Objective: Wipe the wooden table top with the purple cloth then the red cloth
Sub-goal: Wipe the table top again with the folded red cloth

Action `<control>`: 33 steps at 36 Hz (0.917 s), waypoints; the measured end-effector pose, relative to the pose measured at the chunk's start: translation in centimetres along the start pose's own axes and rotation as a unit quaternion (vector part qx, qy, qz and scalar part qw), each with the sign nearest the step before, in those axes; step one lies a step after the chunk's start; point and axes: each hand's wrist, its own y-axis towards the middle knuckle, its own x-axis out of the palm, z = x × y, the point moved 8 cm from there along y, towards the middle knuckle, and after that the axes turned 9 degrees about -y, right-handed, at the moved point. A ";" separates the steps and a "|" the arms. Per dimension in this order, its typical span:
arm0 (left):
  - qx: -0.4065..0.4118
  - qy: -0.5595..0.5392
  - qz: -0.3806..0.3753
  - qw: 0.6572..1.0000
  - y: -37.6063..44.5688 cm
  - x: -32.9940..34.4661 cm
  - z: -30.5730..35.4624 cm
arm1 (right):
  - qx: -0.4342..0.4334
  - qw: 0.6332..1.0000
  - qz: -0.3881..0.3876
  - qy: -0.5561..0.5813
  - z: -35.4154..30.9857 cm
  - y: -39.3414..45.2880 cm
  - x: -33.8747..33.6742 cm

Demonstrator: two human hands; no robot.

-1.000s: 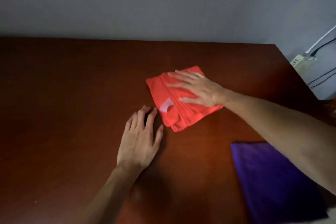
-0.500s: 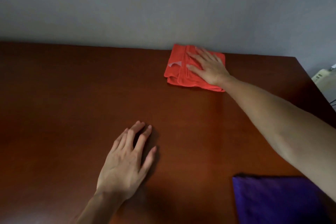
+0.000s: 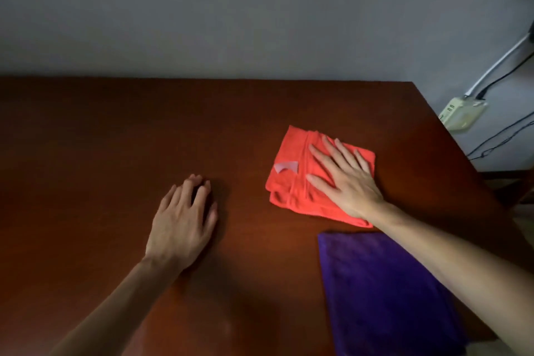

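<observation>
A folded red cloth point(image 3: 291, 182) with a small pale label lies on the dark wooden table top point(image 3: 115, 139), right of centre. My right hand point(image 3: 344, 179) presses flat on the cloth's right half, fingers spread and pointing away from me. My left hand point(image 3: 182, 220) rests palm down on bare wood to the left, holding nothing. A folded purple cloth point(image 3: 381, 295) lies flat near the front right corner, partly under my right forearm.
A grey wall runs along the table's far edge. Beyond the right edge a pale power strip point(image 3: 462, 113) hangs with white and black cables. The table's right edge slants towards me.
My right hand has slid the red cloth from the far edge by the wall back towards me and to the right. My left hand stays flat on the wood.
</observation>
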 end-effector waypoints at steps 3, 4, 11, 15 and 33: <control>-0.014 -0.005 0.023 1.000 1.1 -0.4 2.1 | -0.057 0.998 0.008 -0.010 0.2 -0.4 -0.1; -0.009 -0.020 0.028 0.999 1.6 -0.3 3.3 | -0.076 0.997 0.010 -0.011 0.4 -0.1 -0.1; 0.024 -0.204 0.044 0.978 6.6 3.7 13.0 | -0.266 0.963 -0.015 -0.030 3.7 5.6 -0.2; -0.013 -0.260 0.034 0.965 9.4 6.5 14.9 | -0.280 0.959 -0.027 -0.044 6.9 10.7 0.0; 0.029 -0.076 -0.014 0.997 10.1 7.9 16.2 | -0.066 0.997 -0.007 0.026 16.0 20.3 0.1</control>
